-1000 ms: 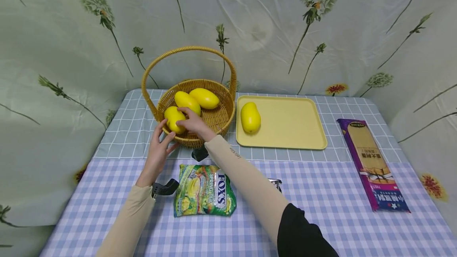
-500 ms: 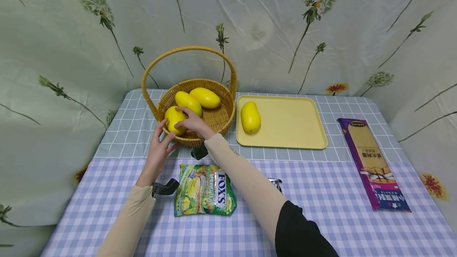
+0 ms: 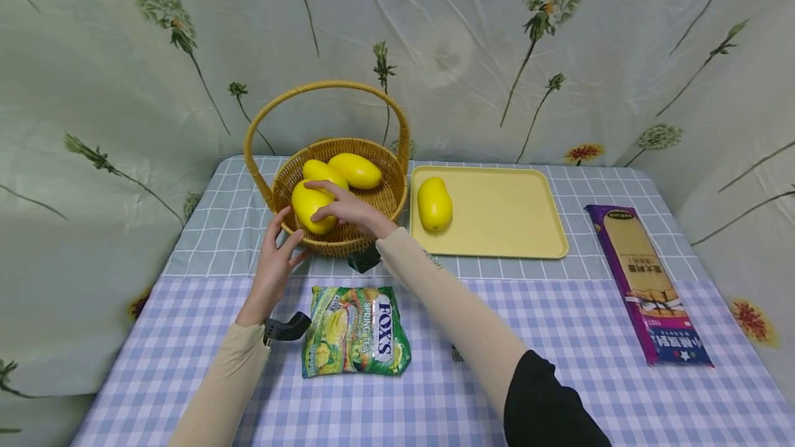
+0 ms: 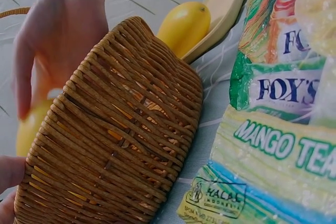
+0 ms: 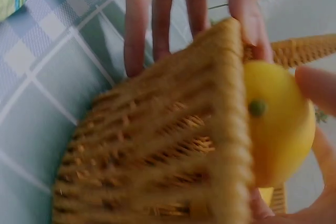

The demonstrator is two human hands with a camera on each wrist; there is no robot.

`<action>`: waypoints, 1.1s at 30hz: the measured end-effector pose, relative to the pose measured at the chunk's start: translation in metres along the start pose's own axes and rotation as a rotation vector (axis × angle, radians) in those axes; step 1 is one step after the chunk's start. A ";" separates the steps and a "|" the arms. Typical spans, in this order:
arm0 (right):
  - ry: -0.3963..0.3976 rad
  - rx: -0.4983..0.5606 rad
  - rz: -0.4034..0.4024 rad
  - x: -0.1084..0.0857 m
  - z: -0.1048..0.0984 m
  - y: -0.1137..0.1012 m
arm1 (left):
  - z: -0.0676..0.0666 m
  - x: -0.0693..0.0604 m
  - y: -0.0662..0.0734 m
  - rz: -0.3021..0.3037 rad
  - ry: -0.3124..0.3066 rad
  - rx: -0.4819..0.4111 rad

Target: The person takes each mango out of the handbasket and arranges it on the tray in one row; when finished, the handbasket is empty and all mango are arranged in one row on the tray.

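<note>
While the left hand (image 3: 273, 264), its fingers extended, touched the near-left rim of the wicker basket (image 3: 332, 248), the right hand (image 3: 352, 209) had a yellow fruit (image 3: 306, 205) pinched between thumb and fingers, right there inside the basket's left side! Two more fruits (image 3: 355, 171) lay just behind it, a fourth fruit (image 3: 435, 204) sat on the yellow tray (image 3: 503, 216) alongside, and a green Fox's bag (image 3: 356, 333) lay nearer on the counter (image 3: 559, 330).

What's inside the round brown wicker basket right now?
Two smooth yellow oval fruits lie inside the basket; the right hand holds a third yellow fruit at its opening. Whatever may lie beneath the fruits and hand is covered, so I can't tell.
</note>
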State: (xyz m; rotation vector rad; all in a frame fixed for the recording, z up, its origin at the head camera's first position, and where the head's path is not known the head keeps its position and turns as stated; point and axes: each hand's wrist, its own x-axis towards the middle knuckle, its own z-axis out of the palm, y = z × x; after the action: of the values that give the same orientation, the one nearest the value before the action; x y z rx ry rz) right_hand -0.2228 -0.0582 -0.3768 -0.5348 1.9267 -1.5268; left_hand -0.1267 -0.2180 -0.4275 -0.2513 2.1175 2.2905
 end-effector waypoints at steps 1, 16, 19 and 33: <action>-0.010 0.004 -0.007 -0.002 -0.003 -0.001 | 0.000 0.000 0.000 -0.001 0.001 0.002; 0.017 -0.014 -0.128 -0.044 -0.057 -0.007 | 0.000 0.000 -0.002 0.003 0.017 -0.007; 0.033 -0.018 -0.146 -0.058 -0.074 -0.004 | 0.000 0.001 -0.002 0.000 0.017 -0.008; 0.116 -0.077 -0.047 -0.121 -0.145 0.029 | -0.001 0.001 -0.002 0.015 0.014 0.008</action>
State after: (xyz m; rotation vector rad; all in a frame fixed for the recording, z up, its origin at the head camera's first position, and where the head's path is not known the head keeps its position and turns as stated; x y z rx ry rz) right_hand -0.2324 0.1318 -0.3583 -0.5393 2.0812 -1.5489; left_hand -0.1275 -0.2188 -0.4299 -0.2526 2.1423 2.2944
